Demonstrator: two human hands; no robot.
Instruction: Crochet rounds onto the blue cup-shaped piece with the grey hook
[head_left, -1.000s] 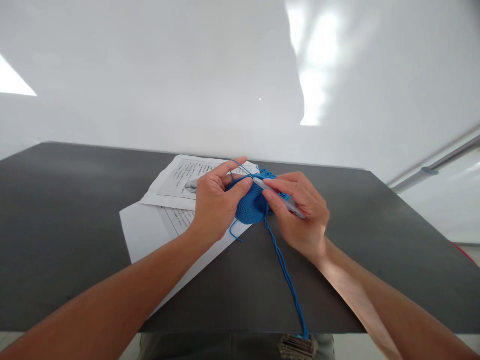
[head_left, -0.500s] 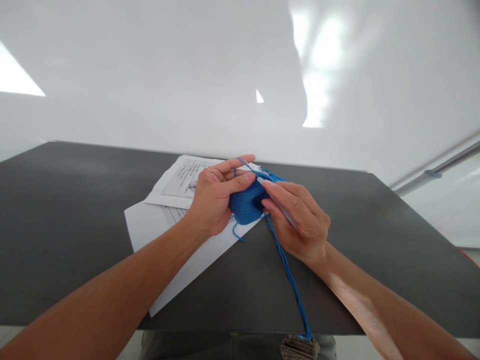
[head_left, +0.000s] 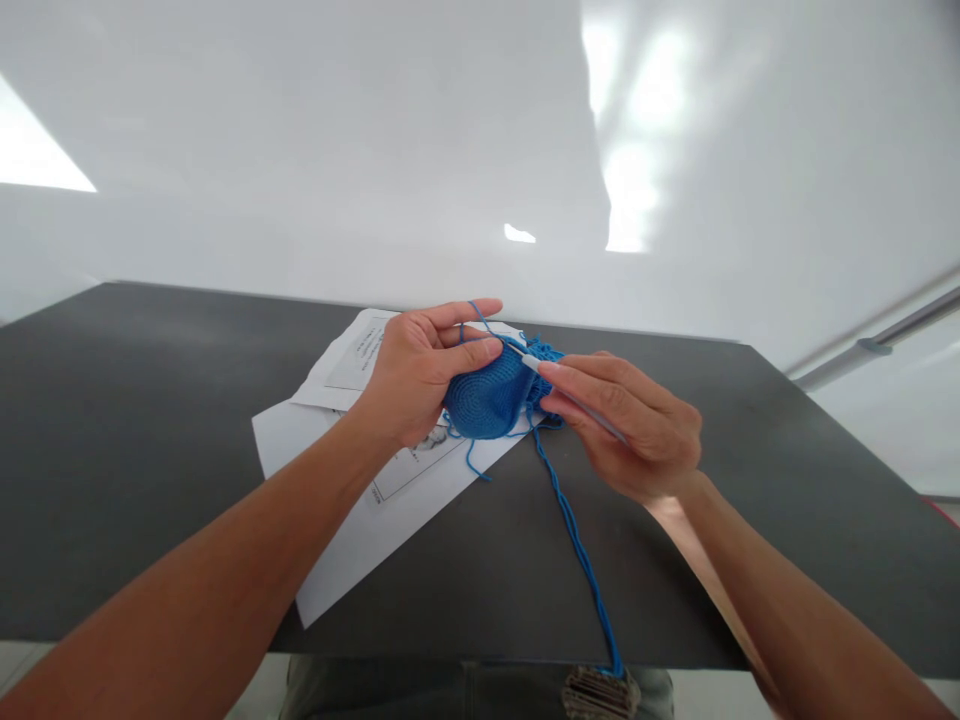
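Observation:
My left hand (head_left: 420, 365) pinches the upper edge of a round blue crochet piece (head_left: 484, 400) between thumb and fingers. A strand of blue yarn loops over its raised index finger. In my right hand (head_left: 630, 415) is a crochet hook (head_left: 531, 362) with a pale grey handle, held like a pen. The hook's thin metal shaft points left and meets the piece's top edge near my left thumb; its very tip is hard to make out. Loose, tangled blue yarn (head_left: 546, 375) lies just behind the piece, to the right.
Printed paper sheets (head_left: 337, 545) lie on the dark table (head_left: 150, 420) under my left hand. A blue yarn strand (head_left: 574, 530) runs down to a brown ridged bundle (head_left: 600, 692) at the table's front edge. A white wall (head_left: 337, 150) rises behind the table.
My right hand has drawn back to the right with the hook, baring its metal shaft. The left hand and crochet piece have shifted slightly left, uncovering more print on the lower sheet.

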